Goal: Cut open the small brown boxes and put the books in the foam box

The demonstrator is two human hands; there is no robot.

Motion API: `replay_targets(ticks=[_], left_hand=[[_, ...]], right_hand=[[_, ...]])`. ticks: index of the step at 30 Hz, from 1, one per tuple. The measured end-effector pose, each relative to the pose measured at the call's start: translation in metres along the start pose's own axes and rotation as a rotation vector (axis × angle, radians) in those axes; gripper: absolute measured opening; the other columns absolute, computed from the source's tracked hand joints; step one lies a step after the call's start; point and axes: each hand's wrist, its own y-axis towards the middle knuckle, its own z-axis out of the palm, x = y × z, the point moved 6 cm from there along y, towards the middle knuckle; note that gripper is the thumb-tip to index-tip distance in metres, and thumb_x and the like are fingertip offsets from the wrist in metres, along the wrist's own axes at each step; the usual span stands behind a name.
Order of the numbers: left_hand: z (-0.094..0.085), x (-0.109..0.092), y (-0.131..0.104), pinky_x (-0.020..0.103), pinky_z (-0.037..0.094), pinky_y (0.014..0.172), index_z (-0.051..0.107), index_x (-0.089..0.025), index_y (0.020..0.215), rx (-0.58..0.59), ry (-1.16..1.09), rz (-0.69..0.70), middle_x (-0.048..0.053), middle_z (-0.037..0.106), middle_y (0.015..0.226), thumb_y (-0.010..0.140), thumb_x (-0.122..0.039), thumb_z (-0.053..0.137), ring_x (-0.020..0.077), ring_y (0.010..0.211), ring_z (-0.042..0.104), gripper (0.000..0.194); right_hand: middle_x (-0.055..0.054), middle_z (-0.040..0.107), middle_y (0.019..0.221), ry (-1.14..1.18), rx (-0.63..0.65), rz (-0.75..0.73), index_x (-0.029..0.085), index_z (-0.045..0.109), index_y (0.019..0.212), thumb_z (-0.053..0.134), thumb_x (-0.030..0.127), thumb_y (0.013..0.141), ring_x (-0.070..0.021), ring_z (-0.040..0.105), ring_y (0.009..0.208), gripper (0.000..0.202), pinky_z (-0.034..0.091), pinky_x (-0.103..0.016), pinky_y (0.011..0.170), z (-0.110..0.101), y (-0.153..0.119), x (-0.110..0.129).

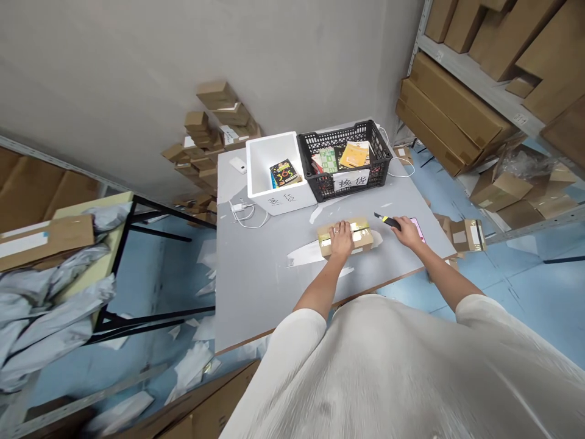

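A small cardboard box with shiny tape lies on the grey table, partly over a white torn patch. My left hand rests across its top and grips it, a ring on one finger. To the right of the box, my right hand is closed around a black-and-yellow box cutter. The cutter points left toward the box, apart from it. Beside my right hand lies a phone with a pink screen, partly hidden by the hand.
Behind stand a white foam box and a black plastic crate, both holding books or booklets. A white cable and a white device lie at the left of the table. Cartons fill the shelves at right.
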Motion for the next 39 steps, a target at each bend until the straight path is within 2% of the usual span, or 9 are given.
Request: replay_targets(ticks=[5,10,14,16,19,23,30,35,39], left_hand=[[0.003,0.004,-0.003,0.057,0.019,0.138,0.036,-0.02,0.173,0.04,-0.072,-0.038,0.016,0.041,0.178,0.108,-0.034,0.041,0.0313,0.168,0.031,0.066],[0.005,0.017,-0.035,0.061,0.024,0.136,0.043,-0.021,0.168,0.007,-0.095,-0.06,0.018,0.036,0.18,0.106,-0.045,0.054,0.0361,0.169,0.029,0.068],[0.002,0.03,-0.068,0.056,0.043,0.125,0.054,-0.023,0.158,-0.089,-0.12,-0.108,0.018,0.052,0.165,0.107,-0.035,0.054,0.0361,0.151,0.051,0.052],[0.003,0.033,-0.081,0.05,0.053,0.114,0.057,-0.023,0.153,-0.081,-0.147,-0.103,0.017,0.059,0.154,0.108,-0.029,0.05,0.0328,0.135,0.062,0.046],[0.008,0.035,-0.091,0.042,0.06,0.098,0.058,-0.024,0.149,-0.026,-0.18,-0.101,0.014,0.06,0.152,0.108,-0.024,0.048,0.0283,0.118,0.069,0.043],[0.011,0.039,-0.093,0.041,0.062,0.093,0.056,-0.024,0.149,-0.021,-0.172,-0.125,0.014,0.055,0.159,0.108,-0.023,0.047,0.0281,0.116,0.071,0.042],[0.016,0.048,-0.079,0.047,0.057,0.111,0.056,-0.021,0.151,-0.05,-0.2,-0.102,0.017,0.053,0.162,0.107,-0.026,0.051,0.0324,0.134,0.065,0.045],[0.011,0.058,-0.057,0.049,0.051,0.122,0.056,-0.02,0.152,-0.036,-0.302,-0.065,0.018,0.043,0.171,0.106,-0.034,0.053,0.0328,0.153,0.051,0.048],[-0.001,0.061,-0.039,0.056,0.036,0.132,0.056,-0.02,0.154,-0.005,-0.22,-0.146,0.019,0.045,0.172,0.104,-0.035,0.055,0.0356,0.162,0.039,0.052]], right_hand=[[-0.019,0.069,0.134,0.108,0.034,0.0,0.017,0.068,0.147,0.058,0.04,0.105,-0.0352,0.065,0.125,0.049,0.052,-0.045,0.111,0.006,0.014,0.004],[-0.017,0.071,0.137,0.221,0.076,-0.145,0.019,0.071,0.143,0.06,0.043,0.103,-0.0339,0.064,0.13,0.048,0.051,-0.046,0.116,0.026,0.04,0.05],[-0.016,0.065,0.155,0.191,0.148,-0.258,0.02,0.073,0.144,0.06,0.046,0.102,-0.0369,0.055,0.146,0.051,0.044,-0.051,0.123,0.045,0.067,0.092],[-0.016,0.062,0.16,0.139,0.196,-0.252,0.022,0.074,0.145,0.059,0.047,0.102,-0.0391,0.052,0.15,0.052,0.043,-0.054,0.123,0.054,0.075,0.105],[-0.015,0.063,0.16,0.084,0.253,-0.237,0.024,0.074,0.146,0.057,0.046,0.102,-0.0421,0.051,0.149,0.052,0.044,-0.058,0.119,0.063,0.079,0.114],[-0.014,0.068,0.154,0.069,0.263,-0.205,0.024,0.076,0.143,0.056,0.045,0.101,-0.043,0.053,0.143,0.051,0.046,-0.057,0.113,0.063,0.072,0.109],[-0.015,0.078,0.135,0.112,0.279,-0.115,0.02,0.073,0.139,0.059,0.049,0.101,-0.0412,0.062,0.131,0.05,0.047,-0.052,0.112,0.058,0.042,0.087],[-0.012,0.078,0.128,0.362,0.285,-0.041,0.022,0.066,0.132,0.058,0.052,0.102,-0.031,0.071,0.111,0.043,0.055,-0.041,0.096,0.07,0.004,0.083],[-0.003,0.078,0.103,0.511,0.364,-0.053,0.025,0.064,0.121,0.057,0.056,0.102,-0.0237,0.07,0.089,0.038,0.055,-0.034,0.082,0.083,-0.014,0.09]])
